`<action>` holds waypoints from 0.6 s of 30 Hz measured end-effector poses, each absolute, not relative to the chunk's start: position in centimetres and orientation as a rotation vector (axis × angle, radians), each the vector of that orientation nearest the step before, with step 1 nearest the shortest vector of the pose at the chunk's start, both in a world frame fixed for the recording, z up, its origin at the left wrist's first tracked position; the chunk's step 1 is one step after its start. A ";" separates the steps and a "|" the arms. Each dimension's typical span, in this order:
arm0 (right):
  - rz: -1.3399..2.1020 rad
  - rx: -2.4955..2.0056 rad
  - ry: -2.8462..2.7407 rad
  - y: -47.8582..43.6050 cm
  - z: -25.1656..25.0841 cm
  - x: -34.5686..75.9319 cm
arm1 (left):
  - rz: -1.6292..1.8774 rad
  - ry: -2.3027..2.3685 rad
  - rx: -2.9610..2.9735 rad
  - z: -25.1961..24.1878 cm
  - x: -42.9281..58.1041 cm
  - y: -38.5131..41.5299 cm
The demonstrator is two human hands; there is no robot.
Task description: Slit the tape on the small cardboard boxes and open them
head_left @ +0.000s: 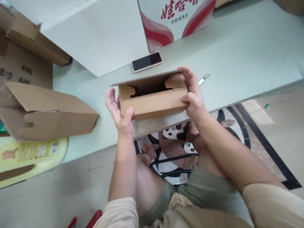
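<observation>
Left grip [121, 116] grasps the left end of a small cardboard box [154, 104], thumb on the front wall, fingers around the end; right grip [196, 99] grasps the opposite end, thumb on the front wall near the corner, fingers up by the rear top corner. The box lies between them over the near side of the bench [237, 60], its top open toward the wearer; whether its base touches the surface cannot be told. A notched left flap [125, 92] and right flap [177, 81] stand at the ends of the dark opening, contents not visible. Judgement: with this two-ended hold, even pressure at both ends should serve best; thin board probably bows if the thumbs push hard on the front wall, and a twist could skew the corners. Fingers best lie clear of the notches so the flaps sit freely. Just beyond the right grip lies a blade-like metal tool [204, 78], partly hidden; worth giving that hand room from it. Behind the box: a phone [147, 62], a white box [99, 38] and a red-printed box [178, 23]. Left: a second cardboard box [64, 118], a yellow jug [58, 155] nearby.
</observation>
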State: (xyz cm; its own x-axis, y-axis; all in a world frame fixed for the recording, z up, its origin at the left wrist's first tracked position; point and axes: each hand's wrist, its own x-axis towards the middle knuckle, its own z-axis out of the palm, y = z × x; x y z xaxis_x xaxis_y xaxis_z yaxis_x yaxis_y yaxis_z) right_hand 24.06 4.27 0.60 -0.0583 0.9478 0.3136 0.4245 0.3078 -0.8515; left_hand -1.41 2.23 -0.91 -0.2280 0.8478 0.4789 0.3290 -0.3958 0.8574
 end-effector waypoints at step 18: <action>0.770 -1.152 -1.437 3.1 -2.7 23.2 | 1.778 1.483 1.570 -1.0 -3.9 3.1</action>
State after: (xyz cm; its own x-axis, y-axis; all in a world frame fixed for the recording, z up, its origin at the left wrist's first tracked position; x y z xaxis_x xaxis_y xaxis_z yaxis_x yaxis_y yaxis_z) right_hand 23.16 3.14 -2.68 0.0577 0.9382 0.3411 0.2353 0.3193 -0.9180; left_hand -3.91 3.08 -0.96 -0.3300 0.7920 0.5136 0.3628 -0.3959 0.8436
